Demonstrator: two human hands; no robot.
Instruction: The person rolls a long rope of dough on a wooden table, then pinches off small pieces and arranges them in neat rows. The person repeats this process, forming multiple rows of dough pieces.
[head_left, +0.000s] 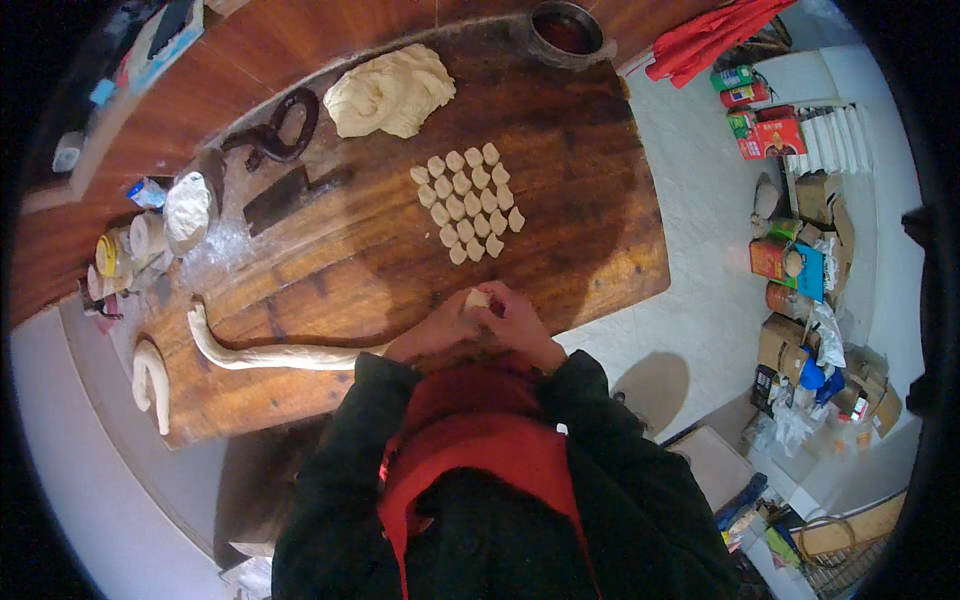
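Note:
My left hand (442, 326) is closed around the end of a long rope of dough (285, 357), which trails left over the wooden table. Against it is my right hand (521, 322), its fingers at the pale dough tip (477, 299) that shows between the hands; whether they grip it I cannot tell. Just beyond, small dough pieces (472, 202) lie in close rows. A large lump of dough (390, 90) rests at the table's back. Another, folded dough strip (152, 386) lies at the left end.
A dough scraper (277, 201), a bowl of flour (189, 211) and jars (112, 253) stand along the left back of the wooden table (600, 292). At the back right is a metal pot (566, 30). Boxes (780, 345) and bags line the right wall.

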